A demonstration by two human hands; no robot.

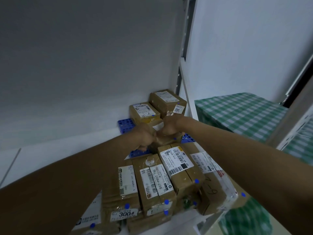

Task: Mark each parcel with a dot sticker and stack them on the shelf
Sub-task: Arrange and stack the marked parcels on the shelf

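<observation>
Dot-stickered parcels (157, 182) crowd the shelf (205, 219); beyond, both hands (144, 138) grip one brown parcel (162, 140).

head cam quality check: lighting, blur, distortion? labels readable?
Head view: dim, flat light with a bluish cast, no glare, only soft shadows. Wide-angle bending shows on the shelf upright. The near parcels are fairly sharp, with large label print such as 3004 readable and fine print not. The left hand and right hand are soft, so their grip is unclear. The green checked cloth smears toward the right edge.
</observation>
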